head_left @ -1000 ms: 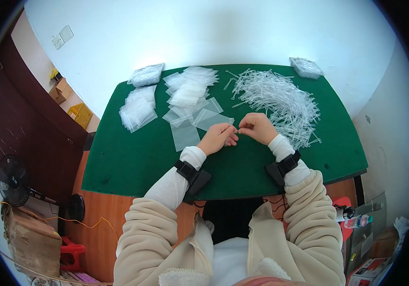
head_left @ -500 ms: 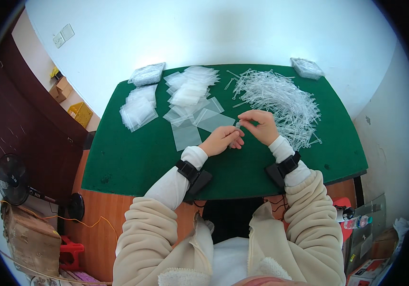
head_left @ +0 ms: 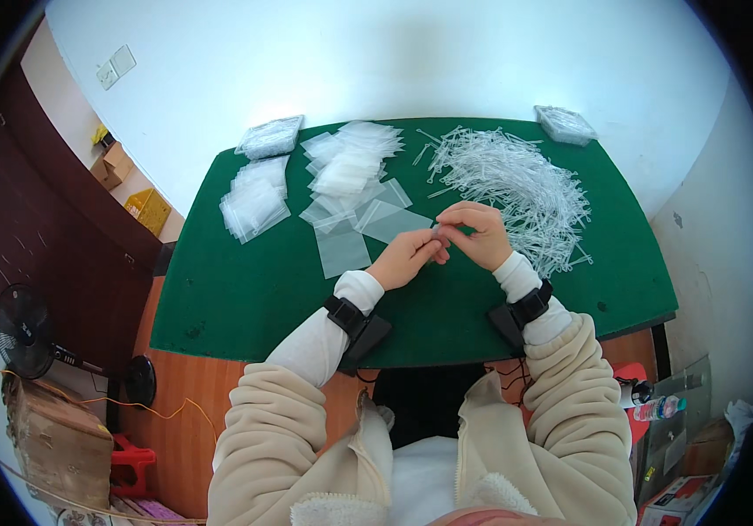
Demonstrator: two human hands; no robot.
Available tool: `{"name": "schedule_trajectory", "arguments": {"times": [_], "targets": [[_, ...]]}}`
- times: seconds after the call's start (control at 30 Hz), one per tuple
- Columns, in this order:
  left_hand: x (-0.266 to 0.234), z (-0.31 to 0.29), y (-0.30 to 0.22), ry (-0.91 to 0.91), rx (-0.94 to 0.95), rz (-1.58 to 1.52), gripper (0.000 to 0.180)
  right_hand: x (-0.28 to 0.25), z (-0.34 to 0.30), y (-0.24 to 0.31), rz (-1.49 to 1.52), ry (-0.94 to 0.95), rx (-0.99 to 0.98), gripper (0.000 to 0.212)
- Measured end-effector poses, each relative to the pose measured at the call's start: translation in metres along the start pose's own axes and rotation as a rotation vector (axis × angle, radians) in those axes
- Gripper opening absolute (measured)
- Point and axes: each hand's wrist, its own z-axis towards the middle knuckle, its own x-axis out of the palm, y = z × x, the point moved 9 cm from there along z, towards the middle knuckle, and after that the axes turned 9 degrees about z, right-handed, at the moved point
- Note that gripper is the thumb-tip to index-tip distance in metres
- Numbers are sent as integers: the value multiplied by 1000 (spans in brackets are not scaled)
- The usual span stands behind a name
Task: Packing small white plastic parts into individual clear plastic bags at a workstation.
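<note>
Over the middle of the green table point(head_left: 271, 307), my left hand point(head_left: 407, 259) and my right hand point(head_left: 479, 235) meet fingertip to fingertip. Both are closed in a pinch. A small translucent piece shows between them, mostly hidden by the fingers, so its kind is unclear. Just beyond my left hand lie loose flat clear plastic bags point(head_left: 342, 250), in front of a spread stack of the same bags point(head_left: 346, 171). To the right of my right hand spreads a large heap of thin clear plastic sticks point(head_left: 517, 188), some with looped ends.
Filled clear bags point(head_left: 258, 210) lie in a pile on the left. Behind them sits a clear packed bundle point(head_left: 271, 137); another bundle point(head_left: 566, 125) is at the far right corner. A white wall point(head_left: 411, 61) rises behind the table. A fan point(head_left: 24, 329) stands at the left.
My right hand has come slightly left, and its fingers have closed over the small translucent piece at my left fingertips. The piles on the table are unchanged.
</note>
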Motion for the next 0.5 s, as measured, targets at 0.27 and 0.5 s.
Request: {"name": "schedule_trajectory", "arguments": {"times": [0.27,0.5], "targets": [[2,-2,0,17,-12,52,18,6,-2,-12,68,79,102,15],[3,0,-1,22,-5,52,18,-19,-10,-52,-110,0,332,29]]}}
